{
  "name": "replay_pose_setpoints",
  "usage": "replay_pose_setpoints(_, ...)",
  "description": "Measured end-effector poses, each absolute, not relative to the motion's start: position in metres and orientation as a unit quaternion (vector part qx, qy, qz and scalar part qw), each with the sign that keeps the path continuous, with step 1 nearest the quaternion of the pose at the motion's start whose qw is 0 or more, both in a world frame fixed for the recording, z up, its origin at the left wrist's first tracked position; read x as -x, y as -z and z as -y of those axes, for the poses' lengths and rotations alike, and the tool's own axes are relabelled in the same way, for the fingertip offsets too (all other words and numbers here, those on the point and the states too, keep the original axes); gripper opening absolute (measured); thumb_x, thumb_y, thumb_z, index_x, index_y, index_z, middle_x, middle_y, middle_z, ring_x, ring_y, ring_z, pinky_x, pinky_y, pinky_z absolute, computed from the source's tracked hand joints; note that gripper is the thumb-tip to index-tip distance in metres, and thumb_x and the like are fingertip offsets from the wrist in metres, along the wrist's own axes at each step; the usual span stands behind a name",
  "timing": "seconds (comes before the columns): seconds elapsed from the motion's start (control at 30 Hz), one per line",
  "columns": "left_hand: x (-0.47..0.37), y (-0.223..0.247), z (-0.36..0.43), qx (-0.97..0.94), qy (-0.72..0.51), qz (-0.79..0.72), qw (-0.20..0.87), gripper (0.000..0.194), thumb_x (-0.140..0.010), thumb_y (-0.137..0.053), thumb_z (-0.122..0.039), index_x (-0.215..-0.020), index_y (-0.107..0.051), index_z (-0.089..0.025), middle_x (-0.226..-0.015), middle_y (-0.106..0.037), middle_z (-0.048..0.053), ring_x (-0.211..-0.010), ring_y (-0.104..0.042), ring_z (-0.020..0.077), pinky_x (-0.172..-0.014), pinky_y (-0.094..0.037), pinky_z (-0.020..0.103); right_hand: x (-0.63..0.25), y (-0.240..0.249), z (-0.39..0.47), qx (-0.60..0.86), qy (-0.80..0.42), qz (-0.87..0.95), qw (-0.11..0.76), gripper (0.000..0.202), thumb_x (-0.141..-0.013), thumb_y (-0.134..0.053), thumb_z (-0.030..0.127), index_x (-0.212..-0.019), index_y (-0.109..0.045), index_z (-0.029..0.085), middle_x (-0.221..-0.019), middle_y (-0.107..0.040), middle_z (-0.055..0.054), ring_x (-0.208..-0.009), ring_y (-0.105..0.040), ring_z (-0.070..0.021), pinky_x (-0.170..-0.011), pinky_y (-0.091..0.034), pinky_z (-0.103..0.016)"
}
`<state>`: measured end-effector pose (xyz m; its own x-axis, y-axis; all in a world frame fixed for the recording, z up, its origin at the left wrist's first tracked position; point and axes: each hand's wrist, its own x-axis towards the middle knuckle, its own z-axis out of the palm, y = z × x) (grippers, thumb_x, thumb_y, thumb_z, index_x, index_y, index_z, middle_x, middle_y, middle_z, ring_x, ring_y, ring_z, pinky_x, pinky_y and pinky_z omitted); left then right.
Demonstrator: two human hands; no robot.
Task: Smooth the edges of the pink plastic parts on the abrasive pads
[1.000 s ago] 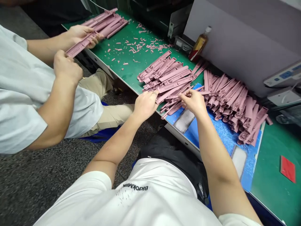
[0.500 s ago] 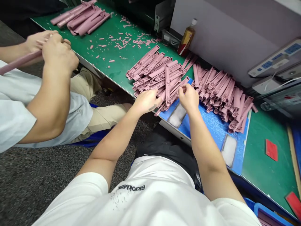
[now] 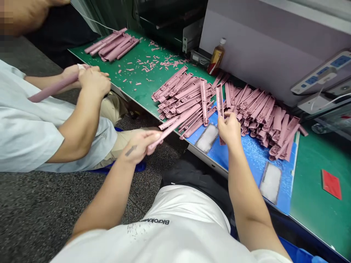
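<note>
My left hand [image 3: 141, 145] is closed on one end of a long pink plastic part [image 3: 178, 124], which slants up and right over the table's front edge. My right hand [image 3: 229, 128] grips another pink part [image 3: 219, 98], held roughly upright above the blue mat [image 3: 248, 146]. Between and behind my hands lies a pile of pink parts [image 3: 189, 91] with their ribbed insides showing. A second pile of pink parts [image 3: 257, 109] lies to the right of my right hand.
At the left, a co-worker's hands [image 3: 94, 82] hold a pink part [image 3: 55, 87]. Pink scraps [image 3: 167, 64] and more parts [image 3: 115, 45] lie on the green table [image 3: 315, 157]. A bottle [image 3: 216, 58] stands behind. Two whitish pads [image 3: 207, 138] and a red piece [image 3: 331, 183] lie nearer.
My left hand has drawn back toward the lower left with a part in it. My right hand has moved slightly right and down, now with a raised part. The view has shifted.
</note>
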<state>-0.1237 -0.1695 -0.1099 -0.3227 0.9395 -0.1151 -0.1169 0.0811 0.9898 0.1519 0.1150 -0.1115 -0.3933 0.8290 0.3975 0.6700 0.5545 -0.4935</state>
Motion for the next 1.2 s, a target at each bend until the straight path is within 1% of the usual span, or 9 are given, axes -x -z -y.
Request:
replay_pose_setpoints(0.1,0.084,0.148,0.221,-0.239,-0.614,-0.469,0.589,0.062,-0.083,-0.107,-0.073,-0.114,-0.090,-0.022,-0.058,-0.046,-0.006,-0.046,-0.031,0.0091,-0.043,-0.032,0.023,-0.169,0.115,-0.065,0.496,-0.336,0.726,0.337,0.051,-0.103,-0.072,0.079,-0.096,-0.060,0.029,-0.070,-0.063,0.001,-0.063,-0.065,-0.0241,-0.062,-0.058,-0.038)
replay_pose_setpoints(0.23,0.030,0.177,0.238,-0.230,-0.580,-0.398,0.673,0.077,-0.073,-0.115,-0.066,-0.124,-0.086,-0.016,-0.067,-0.061,-0.003,-0.048,-0.048,0.0113,-0.048,-0.043,0.024,-0.166,0.107,0.011,0.392,-0.600,0.598,0.360,0.064,-0.095,-0.084,0.087,-0.113,-0.063,0.029,-0.069,-0.059,0.009,-0.045,-0.052,-0.0149,-0.042,-0.045,-0.029)
replay_pose_setpoints(0.43,-0.007,0.153,0.186,-0.498,-0.373,-0.414,0.664,0.031,-0.098,-0.084,-0.035,-0.123,-0.075,-0.018,-0.079,-0.076,0.000,-0.070,-0.076,0.0210,-0.073,-0.060,0.030,-0.176,0.081,0.055,0.316,-0.692,0.523,0.385,0.074,-0.082,-0.096,0.091,-0.100,-0.057,0.030,-0.059,-0.045,0.013,-0.037,-0.045,-0.0126,-0.037,-0.042,-0.028)
replay_pose_setpoints(0.53,-0.020,0.142,0.154,-0.596,-0.296,-0.395,0.633,0.015,-0.095,-0.078,-0.028,-0.102,-0.068,-0.020,-0.079,-0.078,0.001,-0.079,-0.079,0.0234,-0.078,-0.060,0.031,-0.196,0.073,0.059,0.338,-0.671,0.526,0.399,0.080,-0.080,-0.096,0.094,-0.089,-0.051,0.029,-0.058,-0.047,0.010,-0.038,-0.044,-0.0118,-0.037,-0.040,-0.028)
replay_pose_setpoints(0.7,-0.059,0.131,0.124,-0.518,-0.432,-0.412,0.613,0.049,-0.089,-0.098,-0.059,-0.099,-0.068,-0.023,-0.087,-0.076,0.004,-0.075,-0.074,0.0244,-0.067,-0.063,0.037,-0.222,0.079,0.066,0.412,-0.551,0.579,0.437,0.069,-0.081,-0.105,0.081,-0.092,-0.064,0.028,-0.061,-0.058,0.006,-0.043,-0.047,-0.0131,-0.040,-0.037,-0.029)
replay_pose_setpoints(0.8,-0.064,0.111,0.110,-0.446,-0.525,-0.426,0.586,0.052,-0.085,-0.104,-0.059,-0.102,-0.065,-0.028,-0.074,-0.065,-0.002,-0.059,-0.060,0.0207,-0.052,-0.049,0.034,-0.252,0.076,0.058,0.437,-0.465,0.580,0.506,0.062,-0.096,-0.089,0.087,-0.096,-0.071,0.028,-0.060,-0.054,0.004,-0.047,-0.049,-0.0158,-0.045,-0.040,-0.032)
replay_pose_setpoints(0.9,-0.049,0.092,0.077,-0.417,-0.598,-0.439,0.526,0.058,-0.088,-0.100,-0.064,-0.096,-0.055,-0.028,-0.067,-0.047,-0.005,-0.054,-0.041,0.0148,-0.051,-0.034,0.031,-0.305,0.062,0.039,0.460,-0.348,0.558,0.596,0.052,-0.093,-0.085,0.082,-0.093,-0.071,0.032,-0.065,-0.056,0.000,-0.055,-0.058,-0.0229,-0.054,-0.049,-0.041)
replay_pose_setpoints(1.07,-0.034,0.097,0.016,-0.390,-0.687,-0.456,0.410,0.083,-0.091,-0.086,-0.091,-0.081,-0.033,-0.028,-0.062,-0.026,-0.006,-0.053,-0.024,0.0127,-0.051,-0.022,0.034,-0.380,0.060,0.009,0.442,-0.293,0.513,0.676,0.048,-0.091,-0.075,0.072,-0.075,-0.047,0.036,-0.059,-0.023,0.005,-0.044,-0.021,-0.0166,-0.046,-0.022,-0.041)
replay_pose_setpoints(1.2,-0.036,0.109,0.009,-0.422,-0.670,-0.446,0.418,0.084,-0.091,-0.089,-0.087,-0.074,-0.032,-0.027,-0.059,-0.023,-0.006,-0.054,-0.022,0.0118,-0.053,-0.018,0.032,-0.392,0.092,0.006,0.457,-0.234,0.529,0.676,0.066,-0.097,-0.081,0.073,-0.066,-0.039,0.033,-0.056,-0.026,0.005,-0.045,-0.025,-0.0136,-0.045,-0.024,-0.036)
